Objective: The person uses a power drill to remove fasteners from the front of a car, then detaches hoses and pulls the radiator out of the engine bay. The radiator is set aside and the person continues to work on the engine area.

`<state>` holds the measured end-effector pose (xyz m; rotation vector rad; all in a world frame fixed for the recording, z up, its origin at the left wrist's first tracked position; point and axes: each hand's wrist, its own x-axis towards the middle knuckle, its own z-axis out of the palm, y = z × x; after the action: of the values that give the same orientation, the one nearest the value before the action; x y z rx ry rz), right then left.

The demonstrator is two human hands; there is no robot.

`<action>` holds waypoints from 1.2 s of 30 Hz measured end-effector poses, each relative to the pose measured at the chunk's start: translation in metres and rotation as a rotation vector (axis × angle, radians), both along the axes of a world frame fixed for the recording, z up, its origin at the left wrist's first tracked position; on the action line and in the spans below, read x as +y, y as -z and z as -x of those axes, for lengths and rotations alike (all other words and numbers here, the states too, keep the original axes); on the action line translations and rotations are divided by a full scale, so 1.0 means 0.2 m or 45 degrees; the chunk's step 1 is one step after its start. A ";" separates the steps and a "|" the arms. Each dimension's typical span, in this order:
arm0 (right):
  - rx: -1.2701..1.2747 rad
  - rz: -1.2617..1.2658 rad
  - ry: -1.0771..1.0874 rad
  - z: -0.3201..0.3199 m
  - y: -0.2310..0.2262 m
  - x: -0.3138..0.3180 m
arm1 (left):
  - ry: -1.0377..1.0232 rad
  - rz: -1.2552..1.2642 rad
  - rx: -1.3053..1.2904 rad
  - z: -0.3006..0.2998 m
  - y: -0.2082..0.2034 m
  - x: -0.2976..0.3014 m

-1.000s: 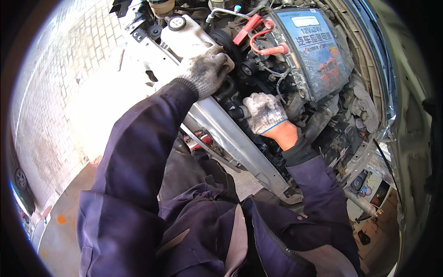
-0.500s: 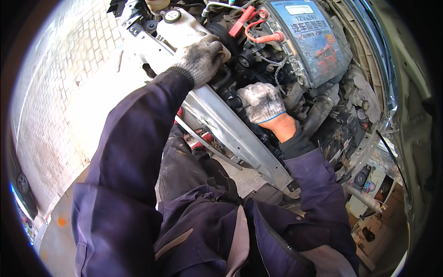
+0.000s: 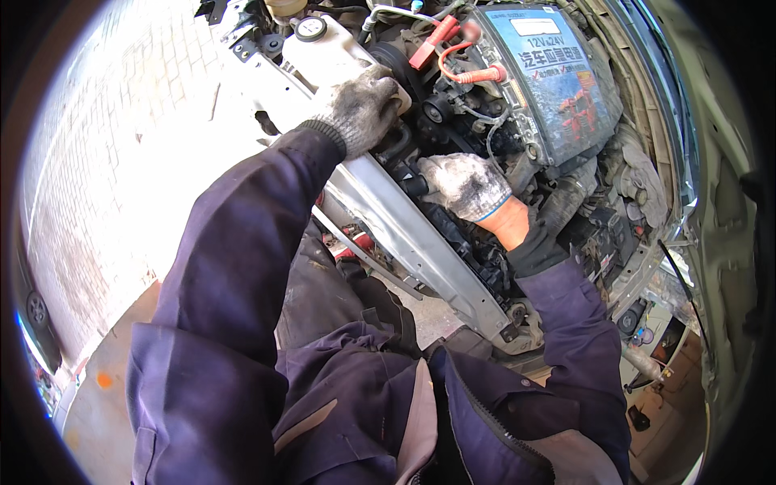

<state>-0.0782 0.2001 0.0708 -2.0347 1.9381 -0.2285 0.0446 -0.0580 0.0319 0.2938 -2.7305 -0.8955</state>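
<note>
My left hand (image 3: pixel 360 110), in a grimy knit glove, is closed at the near end of a white plastic reservoir (image 3: pixel 330 53) with a dark cap. What its fingers grip there is hidden. Lower and to the right, my right hand (image 3: pixel 464 186) wears a similar stained glove. Its fingers are curled at the end of a short black cylindrical part (image 3: pixel 414 186), deep in the engine bay just behind the silver crossbeam (image 3: pixel 416 242). The fingertips and the part's far end cannot be made out.
A blue-and-black jump-start power pack (image 3: pixel 558 81) lies across the engine, with a red clamp (image 3: pixel 435 42) and red cable (image 3: pixel 473 77) beside it. A black pulley (image 3: pixel 436 109) sits between the hands. The raised hood (image 3: pixel 727 202) stands at right; brick paving (image 3: pixel 89 153) spreads at left.
My right wrist and forearm have swung a little to the right, the hand staying at the black part. The left hand keeps its place at the reservoir. The view has shifted slightly.
</note>
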 end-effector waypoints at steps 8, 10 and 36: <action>-0.002 0.033 -0.020 0.00 0.02 0.01 | 0.007 0.028 -0.010 0.00 0.00 0.00; -0.034 -0.051 0.045 -0.02 0.00 -0.01 | 0.006 0.027 -0.023 0.00 0.00 0.00; -0.080 -0.529 0.579 0.06 -0.04 0.00 | -0.042 0.057 0.047 0.00 0.02 0.01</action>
<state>-0.0910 0.2011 0.0785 -1.3033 2.1675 0.0126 0.0445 -0.0562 0.0283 0.3093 -2.6996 -0.8220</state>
